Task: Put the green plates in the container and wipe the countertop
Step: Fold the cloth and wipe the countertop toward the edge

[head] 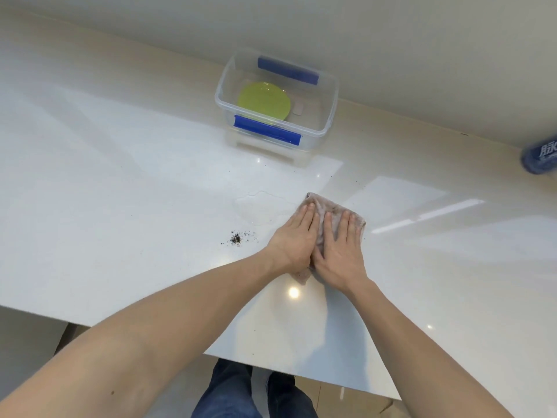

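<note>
A green plate (264, 100) lies inside the clear plastic container (330, 113) with blue clips, at the back of the white countertop (120, 182). Nearer to me, a folded grey-pink cloth (324, 208) lies flat on the countertop. My left hand (297, 236) and my right hand (340, 247) both press flat on the cloth, side by side, fingers pointing away from me. Most of the cloth is hidden under them. A thin puddle of water (262, 206) spreads just left of the cloth. A small heap of dark crumbs (236, 238) sits left of my left hand.
A blue bottle or can (541, 156) lies at the right edge near the wall. A few dark specks (358, 183) dot the surface right of the container. The countertop's front edge runs below my forearms, with my legs and the floor beneath.
</note>
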